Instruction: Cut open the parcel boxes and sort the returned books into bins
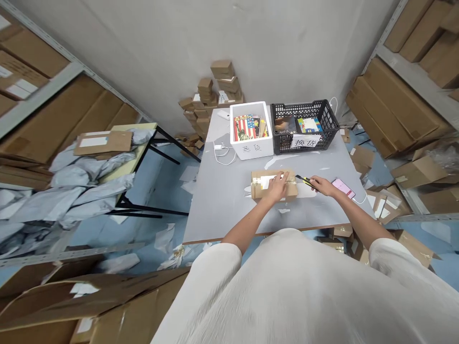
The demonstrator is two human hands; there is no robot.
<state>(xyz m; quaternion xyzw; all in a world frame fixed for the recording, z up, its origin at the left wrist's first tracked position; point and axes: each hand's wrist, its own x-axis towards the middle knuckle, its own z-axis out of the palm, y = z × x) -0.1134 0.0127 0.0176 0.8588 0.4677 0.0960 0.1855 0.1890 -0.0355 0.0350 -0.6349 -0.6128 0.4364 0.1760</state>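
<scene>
A taped cardboard box with a white label lies on the grey table, in front of me. On its top rests my left hand, fingers spread out across the label's right side. My right hand is closed round a black and yellow box cutter, just right of the box. The cutter's tip points left, close to the box's right side; whether it touches the box I cannot tell. Beside my right wrist lies a phone with a lit pink screen and a white cable.
Behind the box stand a white foam bin and a black plastic crate, both holding books. Grey parcels cover a side table at left. Stacked cartons line the wall, and shelves of boxes flank both sides.
</scene>
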